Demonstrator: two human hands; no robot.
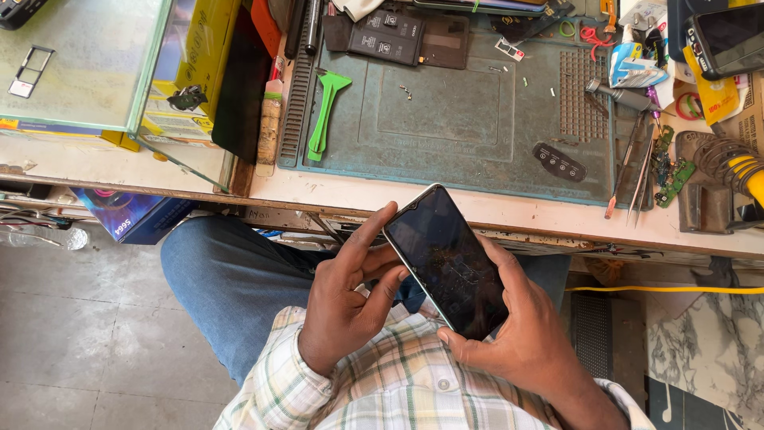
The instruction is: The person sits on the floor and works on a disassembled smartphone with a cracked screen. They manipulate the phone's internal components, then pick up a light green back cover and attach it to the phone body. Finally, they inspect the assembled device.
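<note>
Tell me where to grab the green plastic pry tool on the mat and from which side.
Take the green pry tool by its long narrow handle, coming from above with fingers across its width. It lies flat on the blue-green work mat, handle pointing toward the bench edge, forked head away. The open mat on its right gives finger room; a ridged strip runs close along its left.

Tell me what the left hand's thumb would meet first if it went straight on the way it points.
The left hand points its thumb up-right, its tip already at the smartphone top edge; beyond that, probably the workbench front edge, though depth is unclear.

pale plaid shirt (pixel 382 382); blue jeans (pixel 231 279).
</note>
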